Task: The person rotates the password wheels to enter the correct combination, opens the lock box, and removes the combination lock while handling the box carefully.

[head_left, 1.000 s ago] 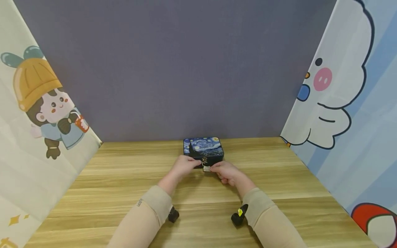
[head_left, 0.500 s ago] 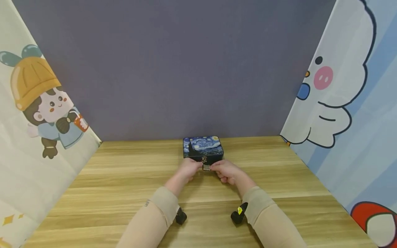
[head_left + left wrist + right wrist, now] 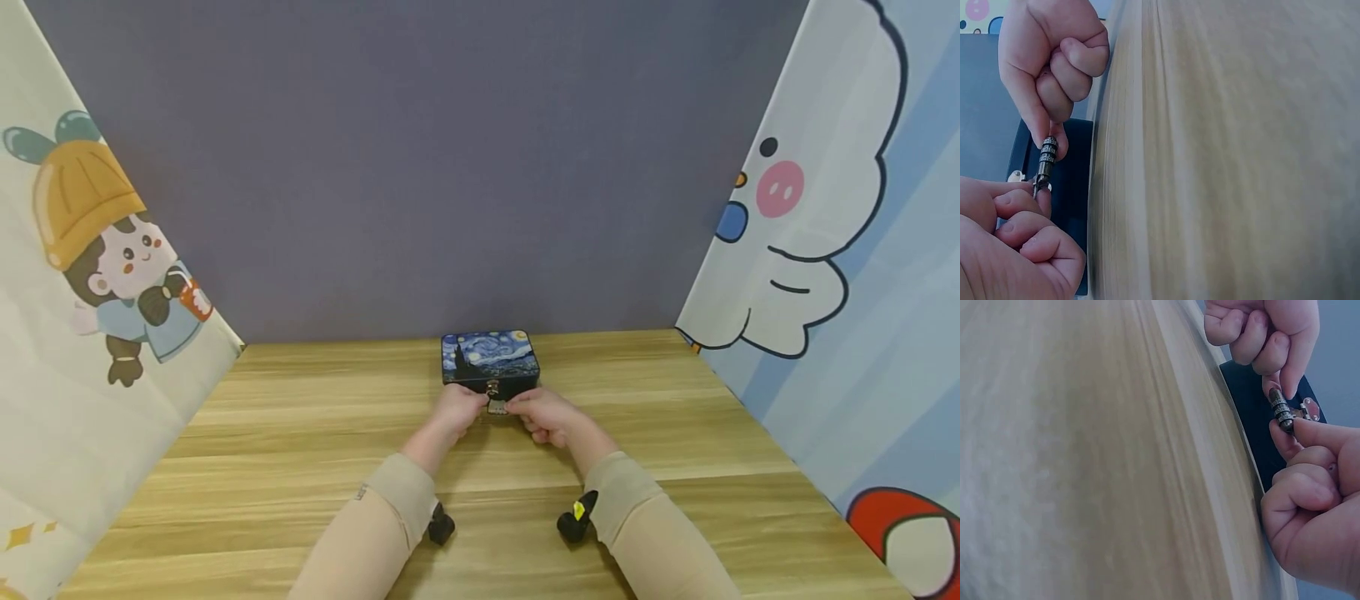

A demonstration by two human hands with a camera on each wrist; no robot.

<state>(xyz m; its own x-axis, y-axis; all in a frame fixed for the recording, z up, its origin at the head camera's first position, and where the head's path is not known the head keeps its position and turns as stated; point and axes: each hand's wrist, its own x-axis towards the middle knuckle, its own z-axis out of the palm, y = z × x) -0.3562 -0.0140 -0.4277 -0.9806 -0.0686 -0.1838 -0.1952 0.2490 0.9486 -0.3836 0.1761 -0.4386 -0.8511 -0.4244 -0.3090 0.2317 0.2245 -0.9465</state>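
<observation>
A small box with a swirling blue night-sky picture on its lid and dark sides stands shut at the back of the table. At its front, by the metal latch, is a small combination padlock with several number dials. My left hand pinches the padlock's left end, near the shackle, between thumb and forefinger. From the other side, my right hand pinches its right end; the other fingers of both hands are curled in. Fingertips partly hide the shackle, so I cannot tell whether it is fastened.
The wood-grain table extends to both sides and in front of the box. A grey panel rises right behind the box. Printed cartoon sheets stand left and right. Black wrist cameras sit below the cuffs.
My left hand has shifted right and slightly lower, its fingers now curled beneath at the padlock's left end. My right hand keeps its pinch almost unmoved. The box stays in place.
</observation>
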